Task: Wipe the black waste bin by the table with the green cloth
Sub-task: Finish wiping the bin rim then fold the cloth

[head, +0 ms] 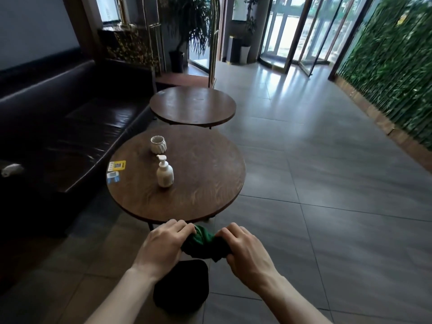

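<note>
The green cloth (203,244) is bunched up between both my hands, held in the air above the floor. My left hand (163,244) grips its left end and my right hand (245,249) grips its right end, fingers curled over it. The black waste bin (181,286) stands on the floor directly below my hands, seen from above, its left part hidden by my left forearm. It sits just in front of the near round wooden table (201,183).
On the near table stand a white pump bottle (164,173), a white ribbed cup (158,144) and two cards (116,170). A second round table (192,105) lies beyond it. A dark leather sofa (58,127) runs along the left. Grey tiled floor (327,183) stretches to the right.
</note>
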A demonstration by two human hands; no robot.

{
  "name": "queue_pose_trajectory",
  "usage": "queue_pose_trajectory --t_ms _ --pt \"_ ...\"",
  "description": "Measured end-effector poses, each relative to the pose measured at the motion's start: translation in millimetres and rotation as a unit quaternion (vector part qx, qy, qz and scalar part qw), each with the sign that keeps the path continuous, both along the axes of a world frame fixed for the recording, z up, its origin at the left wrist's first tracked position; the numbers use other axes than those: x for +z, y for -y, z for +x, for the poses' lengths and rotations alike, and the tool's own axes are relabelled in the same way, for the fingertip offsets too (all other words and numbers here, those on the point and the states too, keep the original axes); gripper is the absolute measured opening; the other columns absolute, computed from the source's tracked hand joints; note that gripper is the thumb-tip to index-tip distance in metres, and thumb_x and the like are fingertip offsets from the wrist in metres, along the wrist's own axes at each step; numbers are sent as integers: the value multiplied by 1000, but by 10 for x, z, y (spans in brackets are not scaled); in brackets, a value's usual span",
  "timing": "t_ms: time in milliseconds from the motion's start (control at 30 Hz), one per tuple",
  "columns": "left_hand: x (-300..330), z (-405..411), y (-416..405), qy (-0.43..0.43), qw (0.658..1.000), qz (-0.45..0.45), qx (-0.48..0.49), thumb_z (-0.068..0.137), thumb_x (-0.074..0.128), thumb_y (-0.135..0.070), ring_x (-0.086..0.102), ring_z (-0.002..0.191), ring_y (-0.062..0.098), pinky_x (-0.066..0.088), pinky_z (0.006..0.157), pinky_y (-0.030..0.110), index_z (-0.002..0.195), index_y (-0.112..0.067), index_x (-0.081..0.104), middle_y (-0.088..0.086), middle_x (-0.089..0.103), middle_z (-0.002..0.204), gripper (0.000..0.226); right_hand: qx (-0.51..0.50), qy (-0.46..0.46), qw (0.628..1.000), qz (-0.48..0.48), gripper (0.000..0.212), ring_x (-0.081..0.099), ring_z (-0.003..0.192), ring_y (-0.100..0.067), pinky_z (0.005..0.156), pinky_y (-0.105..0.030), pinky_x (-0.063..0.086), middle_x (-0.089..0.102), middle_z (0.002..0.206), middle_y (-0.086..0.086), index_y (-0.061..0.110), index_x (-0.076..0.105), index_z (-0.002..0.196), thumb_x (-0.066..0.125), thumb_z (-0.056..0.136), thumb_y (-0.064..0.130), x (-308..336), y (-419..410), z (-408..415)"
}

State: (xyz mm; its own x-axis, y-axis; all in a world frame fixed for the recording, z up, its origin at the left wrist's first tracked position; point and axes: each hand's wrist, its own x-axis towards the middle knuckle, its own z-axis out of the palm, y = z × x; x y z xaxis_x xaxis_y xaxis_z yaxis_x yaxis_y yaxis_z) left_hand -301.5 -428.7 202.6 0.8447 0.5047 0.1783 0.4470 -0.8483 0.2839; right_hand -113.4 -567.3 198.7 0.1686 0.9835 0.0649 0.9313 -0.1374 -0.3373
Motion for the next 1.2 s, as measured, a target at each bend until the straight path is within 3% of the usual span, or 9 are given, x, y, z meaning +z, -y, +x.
queue_pose_trajectory --t_ms 400,600,733,867,1100,1200 --pt "-103 546 -1385 -10 1000 -12 7 60 76 1 67 80 22 57 67 33 100 -22 69 -6 67 85 46 -37 1 999 -29 38 55 101 -22 78 -41 52 54 112 5 25 59 119 64 85 9 -43 -1368 447" --pt "-239 913 -1963 -53 998 -5 22 72 69 3 67 90 23 57 76 37 109 -21 68 -5 69 95 44 -29 -16 999 -43 40 54 99 -21 78 -40 53 54 112 6 26 58 121 61 86 7 -209 -1953 801" --pt "-432 1381 -2371 -70 997 -10 28 67 70 6 68 88 23 58 71 35 106 -21 69 -5 69 92 48 -20 -10 998 -59 43 53 100 -20 80 -39 53 53 115 6 26 57 125 59 87 6 -437 -2366 1255" --pt "-695 1913 -2675 -96 994 -32 52 73 64 3 66 97 23 56 80 37 113 -24 66 -5 69 101 48 -5 -23 996 -83 43 52 103 -19 81 -36 53 53 117 7 28 57 126 61 88 8 -677 -2789 1847" --pt "-1273 2954 -3376 -125 985 -80 89 62 81 2 69 88 20 60 78 34 112 -24 69 -7 71 99 58 52 -17 994 -93 35 56 99 -20 82 -36 55 57 117 3 24 59 128 64 94 17 -1282 -3678 2974" --pt "-1659 3284 -3645 -105 984 -98 107 71 74 -2 65 105 18 56 92 35 131 -26 61 -7 67 118 66 45 -8 998 -53 35 65 101 -26 82 -38 60 66 116 -4 17 67 120 65 85 12 -1664 -3990 3270"
